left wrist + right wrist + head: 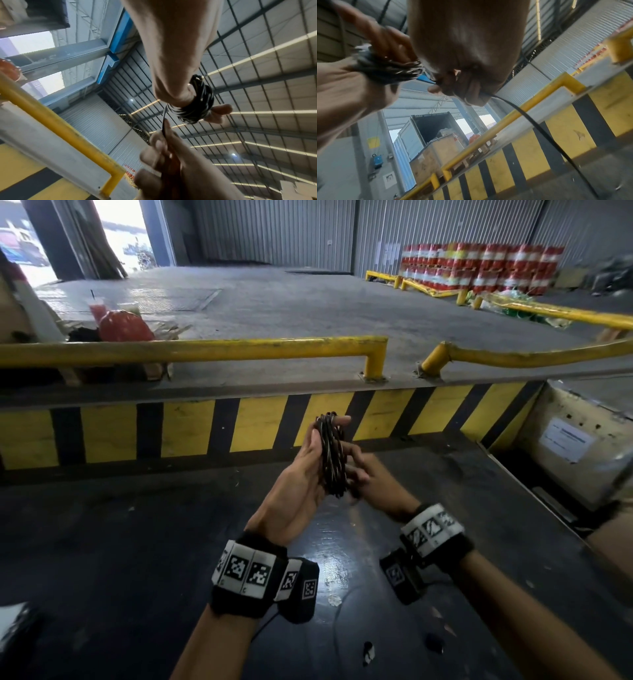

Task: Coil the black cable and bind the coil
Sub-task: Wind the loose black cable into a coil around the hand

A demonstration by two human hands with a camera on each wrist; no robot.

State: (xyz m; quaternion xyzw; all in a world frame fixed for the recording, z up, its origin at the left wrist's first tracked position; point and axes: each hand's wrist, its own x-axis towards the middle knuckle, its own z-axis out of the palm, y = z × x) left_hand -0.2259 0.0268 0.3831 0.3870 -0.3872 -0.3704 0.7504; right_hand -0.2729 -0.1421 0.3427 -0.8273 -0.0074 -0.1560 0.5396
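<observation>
We see a warehouse loading dock (274, 302) beyond a yellow guard rail (191, 350), with a wall of yellow and black hazard stripes (185, 429) below it and stacked red and white drums (479, 268) at the far wall. In front of the stripes, over the dark floor (102, 542), we see both hands raised together.

The black cable (331, 455) is thin and glossy, wound into a tight, narrow bundle of many turns that catch pale highlights. It stands roughly upright in the left hand (301, 477), lying across the palm and fingers, whose tips rise just above the top of the coil; the thumb side presses against it in the left wrist view. The right hand (371, 477) is just beside the coil, touching its lower right side, fingers curled and pinching the loose strand (530, 121) of the cable. That strand runs from the pinch down towards the floor.
</observation>
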